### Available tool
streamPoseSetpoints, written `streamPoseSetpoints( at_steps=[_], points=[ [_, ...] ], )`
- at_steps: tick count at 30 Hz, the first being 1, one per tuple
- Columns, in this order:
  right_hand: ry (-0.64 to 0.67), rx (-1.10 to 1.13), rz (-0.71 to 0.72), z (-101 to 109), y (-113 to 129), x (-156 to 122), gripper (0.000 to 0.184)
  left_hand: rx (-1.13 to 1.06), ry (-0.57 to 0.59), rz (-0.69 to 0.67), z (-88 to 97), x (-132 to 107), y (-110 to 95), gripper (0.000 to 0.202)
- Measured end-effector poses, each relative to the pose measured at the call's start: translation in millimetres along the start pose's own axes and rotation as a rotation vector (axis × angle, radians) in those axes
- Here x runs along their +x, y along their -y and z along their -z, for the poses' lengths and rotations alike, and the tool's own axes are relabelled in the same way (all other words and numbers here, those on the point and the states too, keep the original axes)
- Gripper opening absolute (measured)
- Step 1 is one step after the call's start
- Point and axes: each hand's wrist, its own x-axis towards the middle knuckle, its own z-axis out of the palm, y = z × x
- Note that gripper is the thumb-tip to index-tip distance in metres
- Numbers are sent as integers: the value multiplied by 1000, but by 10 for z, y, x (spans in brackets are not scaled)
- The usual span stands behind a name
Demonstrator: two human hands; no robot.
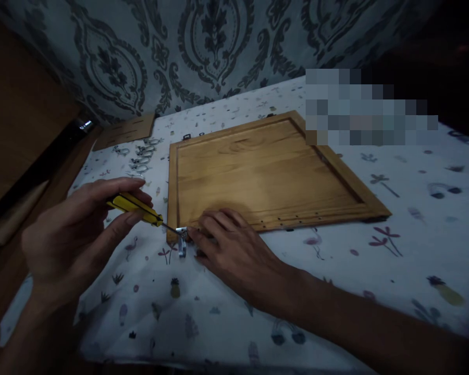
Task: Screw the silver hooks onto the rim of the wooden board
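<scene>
A wooden panel (242,172) with a framed border lies on the patterned cloth. My left hand (74,229) is closed around the yellow and black handle of a screwdriver (152,215). The screwdriver's tip meets a small metal hinge (182,246) at the panel's near left corner; the exact contact is too small to make out. Resting on the panel's near edge, my right hand (229,237) has bent fingers and presses the hinge with its fingertips. Part of the hinge and edge is hidden by that hand.
Several loose metal pieces (143,156) lie left of the panel, near a flat brown board (125,130). Small dark holes dot the panel's near edge. A patterned wall (219,41) rises behind. Wooden furniture (19,99) stands at left. The upper right is pixelated.
</scene>
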Motion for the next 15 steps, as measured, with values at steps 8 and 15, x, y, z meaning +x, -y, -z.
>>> streamPoseSetpoints(
  at_steps=[8, 15],
  points=[
    [19, 5, 0, 15, 2, -3, 35, 8, -78, 66, -25, 5, 19, 32],
    [1, -8, -4, 5, 3, -4, 32, -13, -122, 108, -49, -12, 4, 30]
  ],
)
